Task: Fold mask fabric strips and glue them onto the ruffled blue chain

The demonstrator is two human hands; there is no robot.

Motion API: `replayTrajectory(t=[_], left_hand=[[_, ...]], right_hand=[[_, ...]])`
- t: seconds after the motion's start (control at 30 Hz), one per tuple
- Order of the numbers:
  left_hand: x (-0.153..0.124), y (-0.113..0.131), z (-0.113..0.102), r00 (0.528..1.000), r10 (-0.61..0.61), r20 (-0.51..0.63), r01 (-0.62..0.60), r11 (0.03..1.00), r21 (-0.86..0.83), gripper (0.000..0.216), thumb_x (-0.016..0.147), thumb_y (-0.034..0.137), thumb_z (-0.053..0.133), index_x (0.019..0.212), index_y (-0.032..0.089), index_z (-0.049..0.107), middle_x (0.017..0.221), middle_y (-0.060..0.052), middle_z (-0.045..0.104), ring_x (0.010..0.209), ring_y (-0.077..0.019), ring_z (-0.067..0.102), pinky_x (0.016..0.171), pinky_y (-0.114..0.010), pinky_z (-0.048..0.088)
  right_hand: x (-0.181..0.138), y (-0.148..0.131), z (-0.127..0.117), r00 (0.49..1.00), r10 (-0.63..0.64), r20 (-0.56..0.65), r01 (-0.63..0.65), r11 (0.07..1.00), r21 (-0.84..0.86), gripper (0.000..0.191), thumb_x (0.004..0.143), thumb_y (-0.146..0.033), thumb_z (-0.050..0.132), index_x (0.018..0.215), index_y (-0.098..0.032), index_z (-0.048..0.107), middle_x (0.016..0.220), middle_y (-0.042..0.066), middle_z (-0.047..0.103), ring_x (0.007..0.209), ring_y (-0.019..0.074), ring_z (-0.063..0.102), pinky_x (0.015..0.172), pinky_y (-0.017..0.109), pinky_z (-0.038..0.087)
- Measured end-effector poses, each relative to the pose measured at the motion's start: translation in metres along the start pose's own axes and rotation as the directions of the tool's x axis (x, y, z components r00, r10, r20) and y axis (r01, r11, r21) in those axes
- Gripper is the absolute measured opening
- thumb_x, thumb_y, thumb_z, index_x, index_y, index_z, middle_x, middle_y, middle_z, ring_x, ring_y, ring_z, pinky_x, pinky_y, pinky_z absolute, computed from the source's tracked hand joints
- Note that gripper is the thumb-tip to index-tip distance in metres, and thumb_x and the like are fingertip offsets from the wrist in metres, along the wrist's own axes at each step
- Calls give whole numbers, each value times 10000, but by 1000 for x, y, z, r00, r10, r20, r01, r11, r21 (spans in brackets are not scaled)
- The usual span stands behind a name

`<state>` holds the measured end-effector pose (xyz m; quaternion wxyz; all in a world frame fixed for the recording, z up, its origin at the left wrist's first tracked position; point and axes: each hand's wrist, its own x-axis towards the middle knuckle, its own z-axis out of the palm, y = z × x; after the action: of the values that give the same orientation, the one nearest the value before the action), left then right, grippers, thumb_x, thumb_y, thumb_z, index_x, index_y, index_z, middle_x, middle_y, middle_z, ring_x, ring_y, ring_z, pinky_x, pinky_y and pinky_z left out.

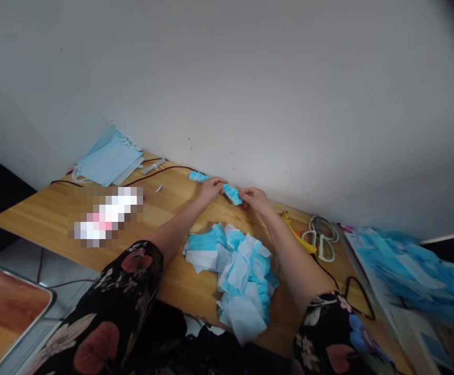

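Note:
Both my hands reach to the far edge of a wooden table point(39, 213), close to the white wall. My left hand point(210, 188) and my right hand point(255, 199) each pinch one end of a small folded blue mask piece point(232, 194) held between them. Another small blue piece point(198, 176) lies just left of my left hand on the table. Between my forearms, nearer to me, lies a loose heap of blue and white mask pieces point(239, 271).
A stack of blue masks point(107, 159) leans at the wall on the left, with a red cable point(160, 173) beside it. Scissors point(320, 237) and a yellow tool point(297, 234) lie to the right. Many blue masks point(410, 271) are piled far right. A tray point(8, 307) sits lower left.

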<state>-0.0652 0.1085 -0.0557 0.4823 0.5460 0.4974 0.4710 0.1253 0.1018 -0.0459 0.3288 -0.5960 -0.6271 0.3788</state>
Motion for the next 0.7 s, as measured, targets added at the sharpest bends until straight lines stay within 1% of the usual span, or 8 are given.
replayTrajectory(t=[0.1,0.2,0.27,0.33,0.4,0.5,0.63,0.7], left_hand=[[-18,4,-5,988,-144,62,146,989,-36,192,857,181,456,801,130,632,534,41,531,408,-64,448,437,-185,315],[-38,5,-5,963,-222,151,229,973,-29,321,916,334,445,733,133,617,533,4,559,400,-95,497,426,-217,343],[-48,6,-1,930,-275,242,297,953,-57,388,927,432,442,729,142,606,551,-8,580,406,-104,511,424,-229,352],[-54,7,3,914,-299,275,337,936,-102,399,928,459,451,712,148,577,558,-8,581,409,-101,508,419,-229,343],[-56,8,5,927,-290,239,332,930,-160,368,923,417,484,680,148,544,551,0,565,410,-87,495,420,-220,331],[-58,12,4,949,-260,176,294,933,-206,313,899,314,534,638,143,516,527,19,529,412,-66,474,423,-201,311],[-61,17,1,960,-222,170,250,954,-164,293,880,271,556,622,143,506,492,35,500,411,-58,462,428,-187,306],[-64,19,1,964,-206,170,230,964,-136,301,877,284,565,618,146,501,481,41,491,410,-52,452,432,-178,309]], right_hand=[[-13,-3,4,998,39,-42,-30,981,194,260,737,-383,652,903,-189,606,717,0,654,594,118,591,517,226,482],[-25,-9,10,998,52,-32,-38,944,329,369,689,-407,707,979,-201,604,715,-17,649,588,112,589,509,221,486],[-33,-14,15,999,47,-10,-40,923,382,411,664,-404,732,1004,-207,611,687,-36,631,572,104,573,515,220,489],[-40,-18,19,999,45,11,-46,905,423,430,654,-397,745,1020,-212,616,657,-53,606,556,95,553,521,216,487],[-46,-21,22,998,49,28,-57,883,466,434,652,-386,757,1027,-216,620,645,-62,591,555,89,539,524,206,483],[-52,-22,26,997,53,50,-71,849,523,420,670,-386,763,1034,-223,631,699,-50,612,591,87,551,536,195,485],[-56,-20,31,998,29,61,-59,826,560,399,742,-480,702,1047,-229,646,807,-27,632,618,91,557,549,212,507],[-56,-20,32,996,15,92,-63,836,546,432,738,-470,713,1092,-237,629,841,-23,642,640,98,577,561,219,511]])
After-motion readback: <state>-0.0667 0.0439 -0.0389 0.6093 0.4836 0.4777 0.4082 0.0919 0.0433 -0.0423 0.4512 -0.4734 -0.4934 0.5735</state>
